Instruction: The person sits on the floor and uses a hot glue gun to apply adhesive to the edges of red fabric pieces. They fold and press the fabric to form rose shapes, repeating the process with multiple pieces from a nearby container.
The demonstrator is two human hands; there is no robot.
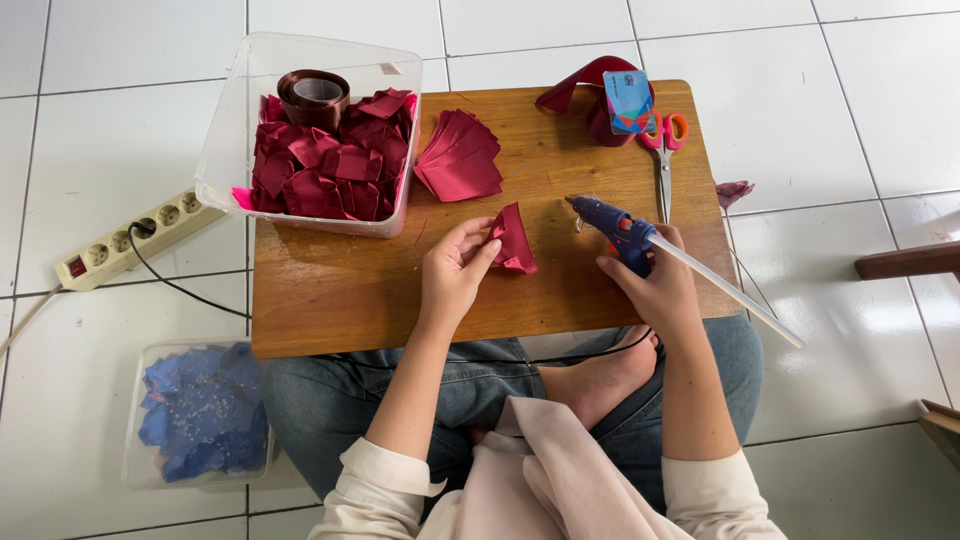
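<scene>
My left hand [455, 268] pinches a folded dark red ribbon piece [515, 240] just above a small wooden table [330, 300]. My right hand [655, 285] grips a blue hot glue gun [615, 228] with a long clear glue stick [735, 295] sticking out behind; its nozzle points left toward the ribbon piece but stays apart from it. A stack of cut red ribbon squares [460, 157] lies on the table behind my left hand.
A clear plastic box [235, 150] holds folded red pieces and a brown ribbon roll [314, 97]. A red ribbon roll [600, 100], a small card [628, 100] and red-handled scissors [664, 150] lie at the back right. On the tiled floor sit a power strip [125, 240] and a box of blue pieces [200, 412].
</scene>
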